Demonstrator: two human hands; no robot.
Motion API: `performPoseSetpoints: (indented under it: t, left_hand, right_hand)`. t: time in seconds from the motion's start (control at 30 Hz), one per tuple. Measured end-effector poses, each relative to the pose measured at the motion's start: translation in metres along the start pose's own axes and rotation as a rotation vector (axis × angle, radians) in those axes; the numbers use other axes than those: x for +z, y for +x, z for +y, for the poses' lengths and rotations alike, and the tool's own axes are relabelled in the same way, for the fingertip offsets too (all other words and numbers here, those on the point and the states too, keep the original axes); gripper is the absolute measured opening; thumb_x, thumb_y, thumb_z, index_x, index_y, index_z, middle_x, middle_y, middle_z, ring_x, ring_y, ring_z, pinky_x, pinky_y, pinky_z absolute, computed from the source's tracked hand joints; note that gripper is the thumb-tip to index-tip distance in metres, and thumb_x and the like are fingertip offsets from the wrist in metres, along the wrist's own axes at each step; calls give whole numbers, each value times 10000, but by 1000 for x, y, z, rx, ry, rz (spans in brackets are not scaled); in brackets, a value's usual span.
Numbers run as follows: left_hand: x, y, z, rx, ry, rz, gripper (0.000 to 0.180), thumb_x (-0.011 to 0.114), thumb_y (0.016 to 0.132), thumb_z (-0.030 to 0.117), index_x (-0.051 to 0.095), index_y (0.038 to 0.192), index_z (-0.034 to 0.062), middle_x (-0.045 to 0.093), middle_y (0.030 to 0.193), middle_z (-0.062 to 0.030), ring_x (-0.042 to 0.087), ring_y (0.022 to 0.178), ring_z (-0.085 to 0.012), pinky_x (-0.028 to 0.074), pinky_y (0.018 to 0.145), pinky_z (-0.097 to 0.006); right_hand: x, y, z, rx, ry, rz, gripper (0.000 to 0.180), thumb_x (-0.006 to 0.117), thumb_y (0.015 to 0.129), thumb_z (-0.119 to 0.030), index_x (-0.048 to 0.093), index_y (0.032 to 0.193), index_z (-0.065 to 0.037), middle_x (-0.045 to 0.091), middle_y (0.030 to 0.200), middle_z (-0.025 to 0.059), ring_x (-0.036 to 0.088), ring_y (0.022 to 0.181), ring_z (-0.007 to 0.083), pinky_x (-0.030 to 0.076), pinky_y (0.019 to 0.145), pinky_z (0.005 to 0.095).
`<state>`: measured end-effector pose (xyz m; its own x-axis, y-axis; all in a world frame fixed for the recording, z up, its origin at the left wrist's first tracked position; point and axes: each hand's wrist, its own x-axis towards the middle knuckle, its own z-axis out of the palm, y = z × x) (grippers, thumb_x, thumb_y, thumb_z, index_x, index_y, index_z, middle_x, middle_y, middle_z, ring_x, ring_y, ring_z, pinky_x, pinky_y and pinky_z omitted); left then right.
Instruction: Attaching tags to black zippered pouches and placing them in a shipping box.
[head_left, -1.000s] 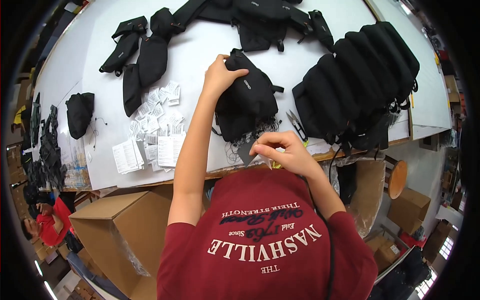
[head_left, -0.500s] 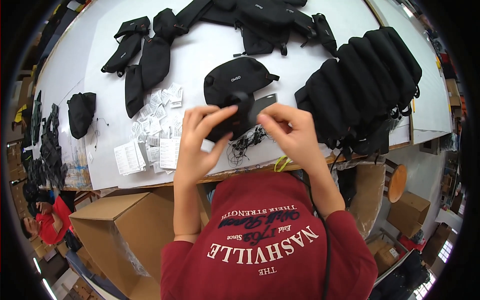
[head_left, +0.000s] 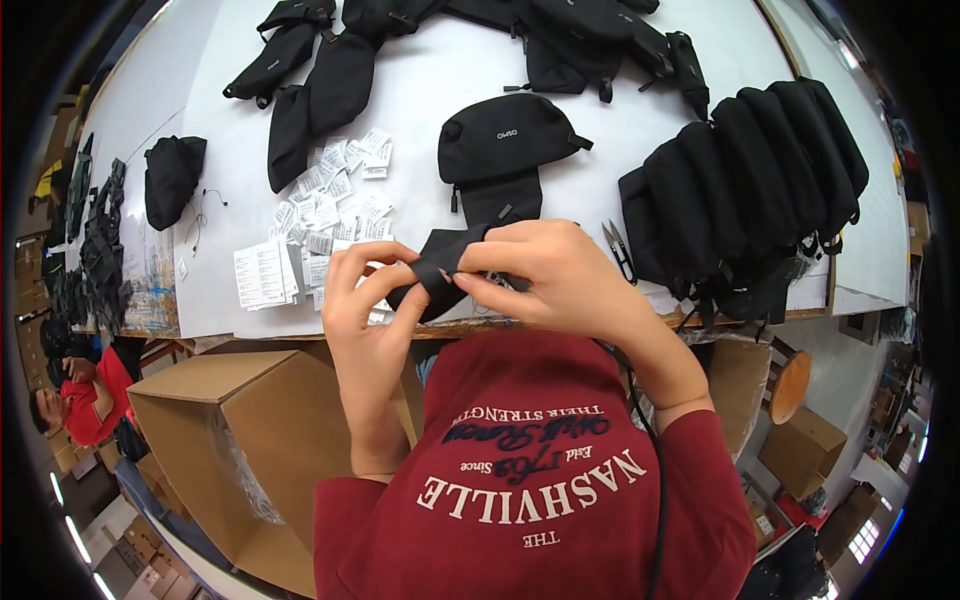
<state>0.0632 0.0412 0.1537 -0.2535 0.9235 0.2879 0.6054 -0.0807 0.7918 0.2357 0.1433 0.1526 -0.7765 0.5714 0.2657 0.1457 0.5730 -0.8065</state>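
Observation:
A black fabric bag (head_left: 510, 130) lies in front of me on the white table. From it a wide black strap (head_left: 455, 262) runs down to my hands near the table's front edge. My left hand (head_left: 370, 295) pinches one edge of that strap between thumb and fingers. Opposite it, my right hand (head_left: 540, 265) pinches the strap too, its fingertips close to the left thumb. Part of the strap is folded between the hands, and my right fingers cover some of it. Small scissors (head_left: 620, 252) with dark handles rest right of my right hand.
White labels (head_left: 330, 195) lie scattered left of the bag, beside a stack of printed cards (head_left: 265, 275). A row of black bags (head_left: 745, 170) stands at right; more black bags (head_left: 590, 40) lie at the back. Cardboard boxes (head_left: 235, 450) stand below the table edge. Someone in red (head_left: 90, 400) is at far left.
My hands have come together on the black strap, which was blurred before. The right hand has moved left onto it, uncovering the scissors. The whole view has shifted slightly.

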Motion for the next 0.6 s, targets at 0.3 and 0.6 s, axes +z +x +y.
performPoseSetpoints:
  t: [0.3,0.6]
  left_hand:
    - [-6,1,6,-180,-17,39,125,734,672,-9,668,776,8,499,699,-27,480,691,-131,356,582,-253]
    - [-7,1,4,-151,-175,-27,136,698,716,-37,695,842,12,581,772,-20,499,711,-99,364,612,-233]
  right_hand:
    - [13,2,-4,-148,-296,25,98,700,803,-194,653,795,-110,490,601,12,536,539,182,407,457,319]
    - [11,2,-6,-182,-290,82,73,698,812,-163,659,827,-102,485,615,0,511,528,138,406,471,293]
